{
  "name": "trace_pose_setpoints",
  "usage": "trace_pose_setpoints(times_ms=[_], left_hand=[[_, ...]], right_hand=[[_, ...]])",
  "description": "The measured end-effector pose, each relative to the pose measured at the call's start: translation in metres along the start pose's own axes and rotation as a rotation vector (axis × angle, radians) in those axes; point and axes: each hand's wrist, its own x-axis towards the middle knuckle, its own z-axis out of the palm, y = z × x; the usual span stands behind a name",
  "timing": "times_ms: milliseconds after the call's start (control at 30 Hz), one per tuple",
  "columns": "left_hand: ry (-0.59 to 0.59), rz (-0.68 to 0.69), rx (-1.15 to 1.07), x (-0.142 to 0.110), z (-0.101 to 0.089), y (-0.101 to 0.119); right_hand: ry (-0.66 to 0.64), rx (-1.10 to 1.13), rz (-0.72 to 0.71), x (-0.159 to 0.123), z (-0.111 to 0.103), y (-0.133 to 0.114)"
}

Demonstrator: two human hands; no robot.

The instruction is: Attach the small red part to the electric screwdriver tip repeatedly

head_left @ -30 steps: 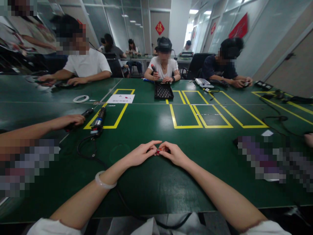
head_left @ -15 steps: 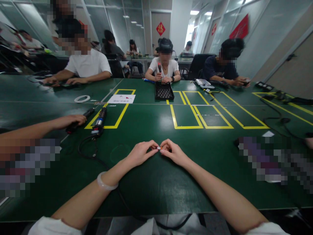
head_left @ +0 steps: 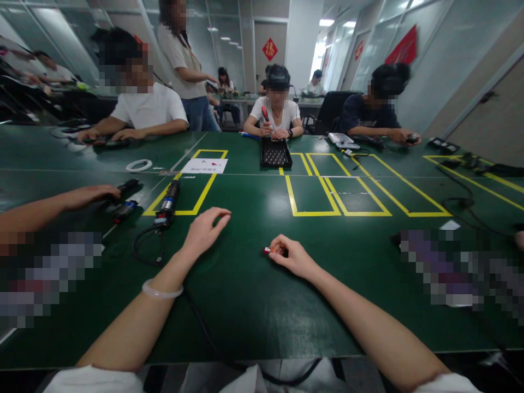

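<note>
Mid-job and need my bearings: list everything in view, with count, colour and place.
table: one, green, foreground
small part: one, red and white, held by the right hand
corded tool: one, black with silver and blue, left of centre
loose tools: two, black, one partly blue, by a co-worker's hand
outlines: several, yellow, across the table
paper: one, white, over the leftmost outline
tray: one, black, far middle, small pieces inside
ring: one, white, far left
case: one, pale, far right
cables: several, black, right
seated people: three, white or dark tops, across the table
farther people: several, varied tops, background
wall signs: several, red, background
bracelet: one, whitish, left wrist
left hand: one, bare, near the corded tool
right hand: one, bare, right of centre
</note>
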Motion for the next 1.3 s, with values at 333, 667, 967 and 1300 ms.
trace_pose_setpoints(times_ms=[333, 667, 967, 1300], left_hand=[[-0.018, -0.648, 0.466, -0.014, -0.045, -0.125], [-0.132, -0.719, 0.402, -0.011, -0.050, -0.148], [-0.114, -0.537, 0.431, -0.006, -0.026, -0.096], [-0.164, -0.209, 0.368, -0.008, 0.020, -0.004]], right_hand=[[-0.011, -0.005, -0.008, -0.001, -0.001, 0.005], [-0.014, 0.004, 0.006, -0.001, -0.001, 0.002], [-0.010, 0.008, 0.003, 0.000, 0.000, 0.003], [0.023, -0.060, -0.018, 0.002, 0.002, 0.005]])
